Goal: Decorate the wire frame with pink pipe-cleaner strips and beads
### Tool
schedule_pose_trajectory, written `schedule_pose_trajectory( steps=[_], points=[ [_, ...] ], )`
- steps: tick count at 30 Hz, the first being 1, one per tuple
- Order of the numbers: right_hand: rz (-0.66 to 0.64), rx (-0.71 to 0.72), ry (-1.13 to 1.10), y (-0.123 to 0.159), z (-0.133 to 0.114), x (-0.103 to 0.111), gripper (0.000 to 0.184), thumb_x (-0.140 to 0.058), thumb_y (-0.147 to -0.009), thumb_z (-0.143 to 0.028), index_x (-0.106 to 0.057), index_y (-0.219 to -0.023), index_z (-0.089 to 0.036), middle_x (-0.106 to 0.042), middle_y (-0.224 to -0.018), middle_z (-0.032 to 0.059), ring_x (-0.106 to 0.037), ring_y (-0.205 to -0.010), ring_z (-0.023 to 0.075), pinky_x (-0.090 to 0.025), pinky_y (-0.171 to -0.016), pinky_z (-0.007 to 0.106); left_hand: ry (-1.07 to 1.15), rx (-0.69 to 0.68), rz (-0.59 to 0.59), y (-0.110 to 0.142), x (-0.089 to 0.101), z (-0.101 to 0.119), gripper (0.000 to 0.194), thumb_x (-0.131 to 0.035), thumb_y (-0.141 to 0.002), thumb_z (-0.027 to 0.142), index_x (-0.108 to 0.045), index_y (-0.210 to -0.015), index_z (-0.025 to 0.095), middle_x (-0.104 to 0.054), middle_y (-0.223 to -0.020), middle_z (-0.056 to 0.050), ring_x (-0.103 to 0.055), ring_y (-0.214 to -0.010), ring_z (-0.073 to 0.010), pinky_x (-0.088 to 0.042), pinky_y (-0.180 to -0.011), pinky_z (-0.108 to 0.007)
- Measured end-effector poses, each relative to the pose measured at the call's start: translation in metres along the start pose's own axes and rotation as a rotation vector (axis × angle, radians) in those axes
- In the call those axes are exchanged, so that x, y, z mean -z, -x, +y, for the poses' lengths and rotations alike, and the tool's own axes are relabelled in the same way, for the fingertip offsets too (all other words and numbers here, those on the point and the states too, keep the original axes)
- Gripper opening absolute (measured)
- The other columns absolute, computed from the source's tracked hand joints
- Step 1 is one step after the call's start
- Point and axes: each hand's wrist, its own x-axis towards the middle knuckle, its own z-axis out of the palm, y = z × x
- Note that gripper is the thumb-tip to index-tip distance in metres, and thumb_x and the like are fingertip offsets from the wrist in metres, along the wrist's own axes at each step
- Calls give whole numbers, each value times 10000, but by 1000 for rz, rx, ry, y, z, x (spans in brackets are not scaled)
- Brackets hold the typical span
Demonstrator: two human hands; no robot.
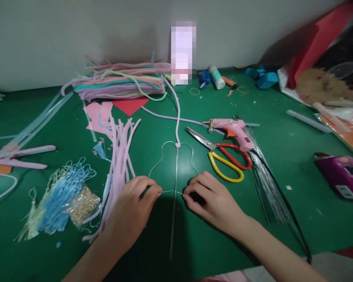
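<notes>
A thin silvery wire frame (176,168) lies on the green table, bent into two curved loops about a straight middle stem. Its lower stem runs down toward the near edge. At its top the wire meets a lilac pipe cleaner (178,129). My left hand (138,199) pinches the lower left part of the wire between thumb and fingers. On the other side my right hand (208,197) pinches the lower right part the same way. Red-and-yellow-handled scissors (214,148) lie beyond my right hand. A bunch of lilac pipe cleaners (120,156) lies beside my left hand.
A pink glue gun (231,127) with a black cord and a bundle of straight wires (263,184) lie right. Blue tassels (59,199) and a bag of gold beads (84,205) lie left. Behind are a pipe-cleaner pile (120,86), an upright phone (182,51) and a purple box (341,176) far right.
</notes>
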Motion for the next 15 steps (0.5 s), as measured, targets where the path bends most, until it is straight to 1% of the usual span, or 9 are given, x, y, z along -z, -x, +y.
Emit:
schedule_pose_trajectory(
  steps=[3, 7, 15],
  points=[
    [4, 0, -3, 0, 1, 0, 67, -584, -893, -152, -646, -870, -164, -634, -809, 64, -532, -760, 175, -463, -667, 313, 55, -6, 10, -1, 1, 1, 170, -496, -935, 83, -633, -988, 167, -648, -964, -73, -574, -946, -240, -514, -783, -409],
    [3, -10, -2, 1, 0, 0, 64, -588, -886, -147, -644, -859, -164, -630, -806, 63, -532, -759, 174, -460, -659, 309, 74, -12, 5, -1, 1, 0, 181, -505, -928, 72, -649, -988, 163, -652, -966, -76, -574, -944, -244, -509, -773, -419],
    [6, -14, -9, 0, 0, 0, 59, -594, -878, -131, -644, -853, -152, -626, -796, 64, -531, -753, 169, -463, -656, 307, 82, -33, 75, 0, -3, -3, 169, -553, -915, 99, -687, -992, 167, -673, -1029, -92, -595, -997, -261, -526, -817, -456]
  ],
)
